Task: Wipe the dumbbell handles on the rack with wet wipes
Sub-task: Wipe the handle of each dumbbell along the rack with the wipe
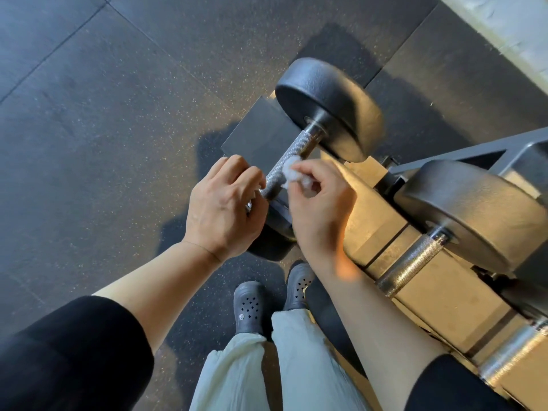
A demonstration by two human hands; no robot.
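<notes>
A black dumbbell [329,102] lies on the end of the rack [370,221], its knurled metal handle [289,160] running toward me. My right hand [317,200] pinches a crumpled white wet wipe [292,172] against the side of that handle. My left hand [225,206] curls over the near end of the handle, covering the dumbbell's near head, which is mostly hidden under both hands. A second dumbbell [474,215] sits to the right, its handle [412,264] bare.
A third handle [516,354] shows at the lower right edge. The rack's grey frame [462,157] runs behind the dumbbells. Dark speckled rubber floor [103,129] spreads to the left. My feet in dark clogs [252,307] stand beside the rack.
</notes>
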